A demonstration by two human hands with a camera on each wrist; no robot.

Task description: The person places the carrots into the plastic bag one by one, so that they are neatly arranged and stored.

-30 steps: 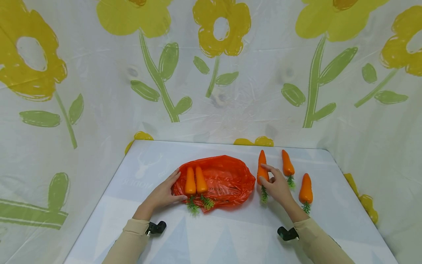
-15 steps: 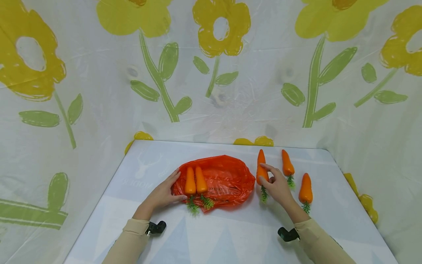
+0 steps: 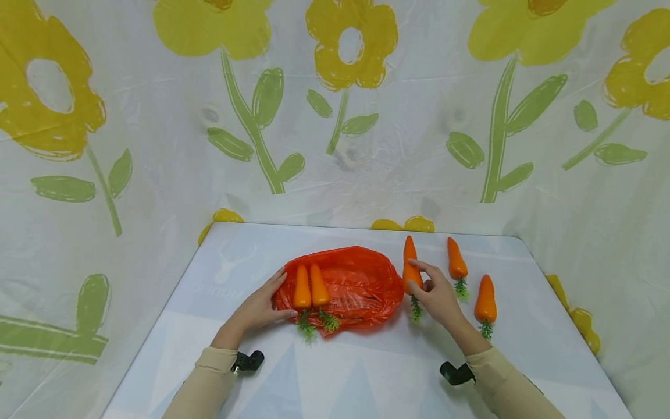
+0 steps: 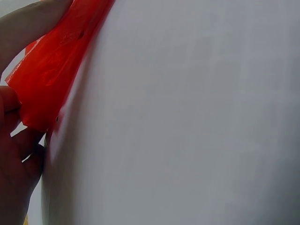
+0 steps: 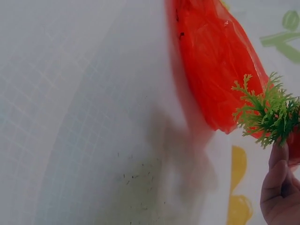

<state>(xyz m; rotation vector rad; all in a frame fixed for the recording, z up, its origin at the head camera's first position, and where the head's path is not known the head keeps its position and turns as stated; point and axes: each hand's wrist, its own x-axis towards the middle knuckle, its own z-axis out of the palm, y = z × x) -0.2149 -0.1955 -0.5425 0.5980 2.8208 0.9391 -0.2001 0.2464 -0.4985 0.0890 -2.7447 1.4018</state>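
Observation:
A red plastic bag (image 3: 361, 285) lies spread on the table, with two toy carrots (image 3: 302, 288) side by side at its left, their green tops over its near edge. My left hand (image 3: 262, 305) holds the bag's left edge; in the left wrist view, red plastic (image 4: 47, 70) runs between thumb and fingers. Between thumb and fingers, my right hand (image 3: 438, 295) pinches another orange toy carrot (image 3: 410, 256) close to the bag's right end. Its leafy top (image 5: 267, 110) shows in the right wrist view, while most of its body is out of sight there.
Two more toy carrots lie to the right of my right hand, one farther back (image 3: 457, 259) and one nearer (image 3: 485, 302). A white-and-blue table (image 3: 335, 372) carries everything. Flower-printed curtain (image 3: 408, 116) hangs behind and at both sides.
My right hand has shifted slightly left with the carrot, bringing it up to the bag's right end. The left hand, the bag and the other carrots stay where they were.

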